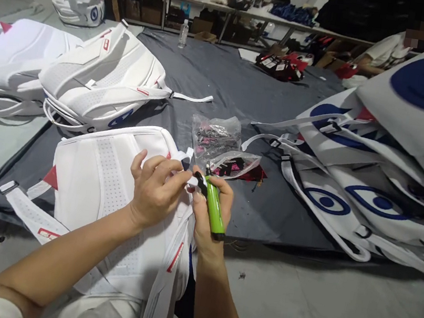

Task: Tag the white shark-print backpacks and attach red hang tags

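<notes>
A white backpack (121, 177) lies at the table's front edge, its padded back panel and straps facing up. My left hand (157, 188) is closed in a pinch on the end of a white webbing strap (192, 181) at the bag's right side. My right hand (212, 212) grips a slim green-handled tool (215, 207) with a black base and a small metal tip pointing away from me. Its thumb and fingers also meet a black buckle (201, 183) on the strap. My fingers partly hide where strap and buckle join.
Clear plastic bags (218, 133) with black and pink pieces lie just beyond my hands. More white backpacks (105, 74) stand at left; a pile of white bags with blue eye patterns (329, 198) fills the right. A bottle (183, 33) stands farther back. Other people work behind.
</notes>
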The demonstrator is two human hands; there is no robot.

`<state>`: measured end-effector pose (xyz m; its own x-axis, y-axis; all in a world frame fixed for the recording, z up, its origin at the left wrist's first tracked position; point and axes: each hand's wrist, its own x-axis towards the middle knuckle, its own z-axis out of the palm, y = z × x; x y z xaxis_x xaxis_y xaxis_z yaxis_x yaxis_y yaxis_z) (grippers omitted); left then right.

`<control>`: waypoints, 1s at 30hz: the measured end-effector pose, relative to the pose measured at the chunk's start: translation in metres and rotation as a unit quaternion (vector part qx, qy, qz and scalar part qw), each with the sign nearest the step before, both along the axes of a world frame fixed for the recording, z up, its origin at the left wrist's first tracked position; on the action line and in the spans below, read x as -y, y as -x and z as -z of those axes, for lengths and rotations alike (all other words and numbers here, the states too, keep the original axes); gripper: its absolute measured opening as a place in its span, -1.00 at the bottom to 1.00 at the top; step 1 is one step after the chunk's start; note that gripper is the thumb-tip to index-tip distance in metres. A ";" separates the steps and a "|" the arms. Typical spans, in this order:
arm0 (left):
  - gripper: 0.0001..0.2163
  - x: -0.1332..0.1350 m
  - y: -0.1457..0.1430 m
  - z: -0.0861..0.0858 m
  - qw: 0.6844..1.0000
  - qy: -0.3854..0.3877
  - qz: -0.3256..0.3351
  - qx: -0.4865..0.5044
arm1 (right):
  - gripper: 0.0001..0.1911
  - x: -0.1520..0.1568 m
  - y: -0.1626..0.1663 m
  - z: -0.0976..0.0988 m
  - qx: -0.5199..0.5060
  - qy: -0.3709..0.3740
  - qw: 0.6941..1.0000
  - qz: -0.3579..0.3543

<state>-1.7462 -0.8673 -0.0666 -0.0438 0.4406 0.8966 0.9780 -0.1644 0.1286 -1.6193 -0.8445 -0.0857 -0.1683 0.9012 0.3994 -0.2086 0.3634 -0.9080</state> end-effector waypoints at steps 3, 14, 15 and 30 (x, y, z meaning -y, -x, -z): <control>-0.87 -0.007 0.003 0.007 0.999 -0.040 0.002 0.011 | -0.65 0.009 0.002 0.008 0.015 -0.026 0.993 0.111; -0.87 -0.002 0.015 0.032 0.996 -0.052 0.035 0.062 | -0.62 0.021 0.012 0.040 0.047 -0.124 0.981 0.142; -0.86 -0.002 0.015 0.033 0.996 -0.052 0.040 0.066 | -0.64 0.022 0.014 0.040 0.040 -0.102 0.984 0.141; -0.71 -0.007 0.045 -0.008 0.864 0.371 0.285 0.188 | -0.69 0.009 0.013 0.016 0.045 0.119 0.979 0.158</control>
<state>-1.7907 -0.8599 -0.0590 0.1428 0.9336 0.3288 0.6325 -0.3415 0.6952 -1.6324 -0.8532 -0.1014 0.1096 0.9798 0.1672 -0.0360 0.1720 -0.9844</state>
